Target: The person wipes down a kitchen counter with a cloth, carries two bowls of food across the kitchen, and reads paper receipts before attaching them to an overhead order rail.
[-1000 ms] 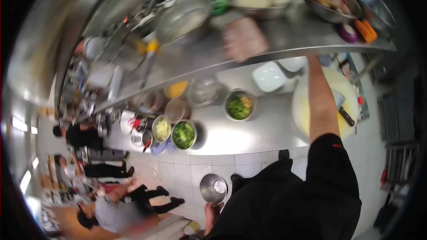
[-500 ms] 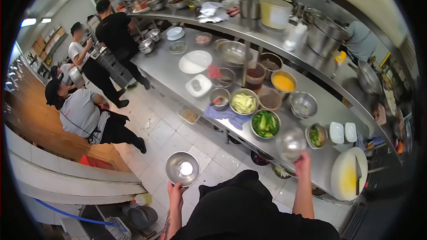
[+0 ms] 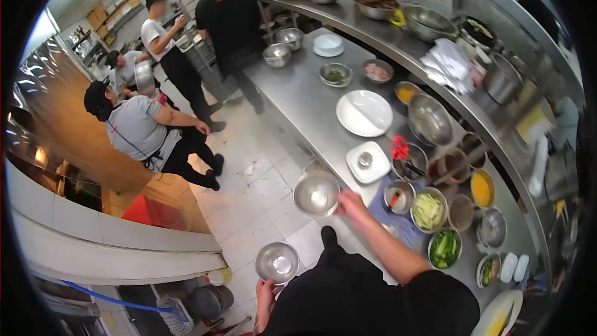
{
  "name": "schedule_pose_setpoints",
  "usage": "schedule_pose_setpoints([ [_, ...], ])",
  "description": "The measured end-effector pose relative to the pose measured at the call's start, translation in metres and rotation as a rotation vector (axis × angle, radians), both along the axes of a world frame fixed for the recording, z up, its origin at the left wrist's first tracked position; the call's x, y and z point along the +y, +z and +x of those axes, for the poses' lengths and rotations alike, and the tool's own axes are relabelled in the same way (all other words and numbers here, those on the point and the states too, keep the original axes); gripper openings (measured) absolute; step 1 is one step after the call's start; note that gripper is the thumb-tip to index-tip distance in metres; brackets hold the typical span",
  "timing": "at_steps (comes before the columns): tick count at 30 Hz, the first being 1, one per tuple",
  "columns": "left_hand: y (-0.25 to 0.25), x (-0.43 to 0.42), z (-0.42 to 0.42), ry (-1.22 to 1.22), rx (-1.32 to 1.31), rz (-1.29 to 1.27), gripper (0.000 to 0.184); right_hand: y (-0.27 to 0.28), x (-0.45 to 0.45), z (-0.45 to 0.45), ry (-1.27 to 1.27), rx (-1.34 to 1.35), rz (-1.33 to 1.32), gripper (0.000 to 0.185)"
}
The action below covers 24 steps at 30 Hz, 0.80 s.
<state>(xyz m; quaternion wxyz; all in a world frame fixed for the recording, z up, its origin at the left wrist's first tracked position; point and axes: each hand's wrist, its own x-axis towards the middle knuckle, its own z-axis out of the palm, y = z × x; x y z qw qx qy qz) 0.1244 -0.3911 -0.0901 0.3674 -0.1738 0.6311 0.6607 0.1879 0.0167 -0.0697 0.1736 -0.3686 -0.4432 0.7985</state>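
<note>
Two bare hands each hold a metal bowl: the right hand grips the rim of the farther bowl, and the left hand grasps the nearer bowl by its edge. Both bowls are held above the tiled floor, apart from each other, the farther one just beside the table. Near the right forearm, a blue cloth lies on the table close to pale cut vegetables and leafy greens, each in its own bowl. Beyond are a square white plate, red handles and a round white plate. Several co-workers stand farther off.
</note>
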Motion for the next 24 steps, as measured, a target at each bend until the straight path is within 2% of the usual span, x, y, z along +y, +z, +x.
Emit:
schedule_pose_setpoints([
  [2,0.006,0.001,-0.02,0.018,-0.043,-0.143,0.032,0.009,0.064,-0.092,-0.043,0.024,0.031,0.017],
  [3,0.013,0.007,-0.03,0.072,-0.043,-0.183,0.028,0.035,0.09,-0.136,-0.091,0.109,0.08,0.018],
  [4,0.012,0.008,-0.044,0.084,-0.042,-0.184,0.028,0.046,0.124,-0.18,-0.07,0.124,0.165,0.02],
  [6,0.006,0.01,-0.064,0.174,0.018,-0.018,0.026,0.085,0.18,-0.262,-0.127,0.285,0.175,0.024],
  [7,0.013,0.017,-0.077,0.179,0.034,-0.059,0.027,0.106,0.205,-0.301,-0.161,0.34,0.15,0.025],
  [10,0.029,0.046,-0.117,0.239,0.038,-0.013,0.031,0.164,0.239,-0.384,-0.233,0.451,0.147,0.026],
  [12,0.015,0.056,-0.148,0.248,0.021,-0.04,0.035,0.181,0.237,-0.412,-0.292,0.502,0.166,0.027],
  [14,0.011,0.069,-0.181,0.189,-0.041,0.015,0.035,0.172,0.221,-0.42,-0.193,0.551,0.252,0.024],
  [16,-0.005,0.081,-0.225,0.097,-0.032,0.083,0.035,0.14,0.183,-0.413,-0.039,0.448,0.387,0.021],
  [17,-0.009,0.087,-0.252,0.045,-0.017,0.09,0.034,0.124,0.157,-0.399,0.127,0.311,0.35,0.024],
  [18,-0.012,0.096,-0.275,-0.004,-0.007,0.101,0.034,0.089,0.134,-0.394,0.276,0.182,0.46,0.025],
  [19,-0.01,0.105,-0.296,-0.021,-0.021,0.109,0.034,0.042,0.11,-0.382,0.441,0.162,0.385,0.028],
  [20,-0.004,0.117,-0.321,-0.115,0.008,0.096,0.035,0.018,0.082,-0.365,0.581,0.025,0.369,0.034],
  [21,0.002,0.134,-0.347,-0.212,0.045,0.087,0.036,0.024,0.05,-0.347,0.667,-0.112,0.517,0.043],
  [22,0.008,0.152,-0.371,-0.233,0.042,0.096,0.036,0.007,0.027,-0.335,0.653,-0.11,0.487,0.048],
  [24,0.023,0.184,-0.405,-0.439,0.121,0.154,0.041,-0.003,0.017,-0.334,0.633,-0.12,0.445,0.053],
])
